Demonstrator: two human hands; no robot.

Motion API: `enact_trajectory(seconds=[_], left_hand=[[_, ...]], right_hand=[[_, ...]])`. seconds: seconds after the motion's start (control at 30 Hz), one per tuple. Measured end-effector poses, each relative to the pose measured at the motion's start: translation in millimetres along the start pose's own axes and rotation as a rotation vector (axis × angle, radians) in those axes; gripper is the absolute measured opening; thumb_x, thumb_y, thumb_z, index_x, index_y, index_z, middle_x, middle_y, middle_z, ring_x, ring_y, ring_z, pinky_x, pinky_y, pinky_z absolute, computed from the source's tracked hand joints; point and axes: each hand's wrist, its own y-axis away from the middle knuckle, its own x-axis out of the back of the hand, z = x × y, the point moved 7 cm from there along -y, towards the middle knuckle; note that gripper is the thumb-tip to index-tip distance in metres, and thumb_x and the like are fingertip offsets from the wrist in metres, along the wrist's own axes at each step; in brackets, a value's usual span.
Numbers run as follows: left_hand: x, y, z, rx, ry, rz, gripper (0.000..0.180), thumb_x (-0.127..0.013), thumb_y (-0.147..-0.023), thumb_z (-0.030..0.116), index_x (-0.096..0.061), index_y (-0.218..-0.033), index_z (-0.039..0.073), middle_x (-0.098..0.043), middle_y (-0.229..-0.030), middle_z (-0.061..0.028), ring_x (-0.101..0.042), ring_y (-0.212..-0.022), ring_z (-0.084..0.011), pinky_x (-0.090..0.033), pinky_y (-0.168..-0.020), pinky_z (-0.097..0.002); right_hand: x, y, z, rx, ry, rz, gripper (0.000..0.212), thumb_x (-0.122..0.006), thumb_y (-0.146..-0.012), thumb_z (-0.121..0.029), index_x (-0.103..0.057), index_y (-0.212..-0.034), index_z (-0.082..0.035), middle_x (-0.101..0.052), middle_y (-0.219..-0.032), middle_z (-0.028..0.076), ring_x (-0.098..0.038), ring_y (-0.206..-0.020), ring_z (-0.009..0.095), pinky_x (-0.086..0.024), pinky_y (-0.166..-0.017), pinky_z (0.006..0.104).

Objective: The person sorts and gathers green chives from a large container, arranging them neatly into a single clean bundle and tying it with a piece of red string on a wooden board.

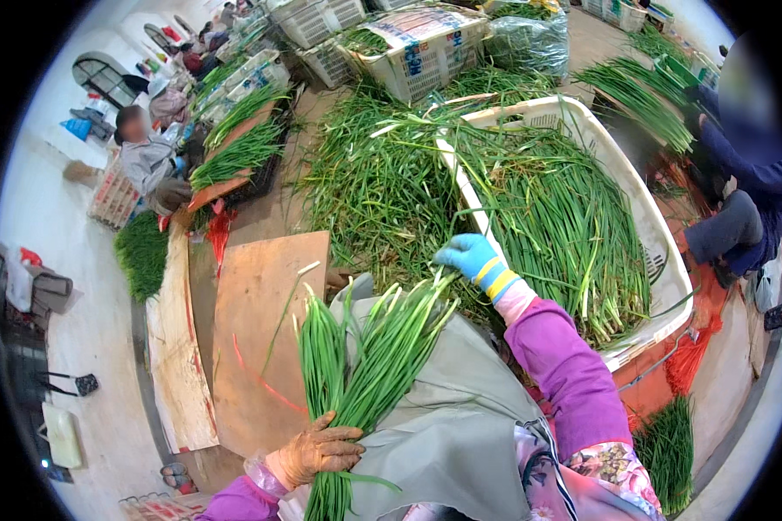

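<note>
A bunch of green garlic chives (378, 365) with pale stem ends lies across the grey apron (460, 417) on my lap. My left hand (321, 447), in an orange-brown glove, is wrapped round its lower, leafy part. Above the leaves the bunch fans into two parts, with the pale ends pointing away from me. My right hand (473, 260), in a blue glove with a yellow-striped cuff, has its fingertips pinched on the pale ends at the bunch's upper right. Beside it stands a white plastic crate (601, 130) full of loose chives (573, 234).
A brown board (265, 339) leans left of my lap. Loose chives (374, 182) heap up beyond it. White crates (417, 56) are stacked behind. People sit at the left (152, 161) and right (747, 191). A chive bundle (669, 451) stands at lower right.
</note>
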Motion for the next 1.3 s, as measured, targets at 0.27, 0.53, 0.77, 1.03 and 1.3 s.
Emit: enact_trajectory(seconds=[0.27,0.53,0.77,1.03,1.3], left_hand=[[-7,3,-10,-0.136,-0.023,0.006,0.029,-0.064,-0.077,0.012,-0.050,-0.103,0.018,-0.056,-0.114,0.0006,-0.053,-0.112,-0.0232,-0.034,-0.096,-0.0545],[107,-67,-34,-0.291,-0.300,-0.016,0.024,-0.065,-0.077,0.013,-0.054,-0.098,0.016,-0.060,-0.108,-0.0021,-0.054,-0.111,-0.0260,-0.037,-0.097,-0.0530],[172,-120,-3,-0.450,-0.467,0.081,0.027,-0.067,-0.075,0.011,-0.054,-0.097,0.016,-0.060,-0.108,-0.0033,-0.057,-0.106,-0.0252,-0.040,-0.095,-0.0507],[82,-67,-9,-0.372,-0.322,-0.123,0.027,-0.065,-0.077,0.018,-0.049,-0.099,0.021,-0.058,-0.114,0.0008,-0.052,-0.114,-0.0219,-0.037,-0.097,-0.0495],[-45,2,-37,-0.194,-0.203,-0.375,0.023,-0.055,-0.078,0.016,-0.044,-0.095,0.027,-0.050,-0.124,0.0065,-0.039,-0.126,-0.0150,-0.024,-0.103,-0.0489]], right_hand=[[131,-38,9,0.125,-0.949,0.562,0.015,-0.063,-0.083,-0.020,-0.064,-0.086,-0.005,-0.063,-0.077,0.007,-0.061,-0.066,0.018,-0.051,-0.061,0.0294],[42,4,-12,-0.129,-0.585,0.078,0.026,-0.055,-0.088,-0.016,-0.058,-0.107,0.001,-0.062,-0.080,0.009,-0.061,-0.067,0.018,-0.053,-0.064,0.0309],[43,15,-5,-0.117,-0.714,0.136,0.028,-0.053,-0.089,-0.017,-0.057,-0.108,0.003,-0.061,-0.080,0.009,-0.059,-0.066,0.018,-0.051,-0.063,0.0292],[67,51,23,-0.207,-0.701,0.222,0.028,-0.054,-0.088,-0.016,-0.056,-0.107,0.004,-0.059,-0.077,0.009,-0.057,-0.059,0.016,-0.051,-0.059,0.0289],[57,70,23,-0.267,-0.584,0.128,0.031,-0.056,-0.085,-0.021,-0.059,-0.105,0.002,-0.059,-0.074,0.005,-0.054,-0.054,0.013,-0.050,-0.058,0.0276]])
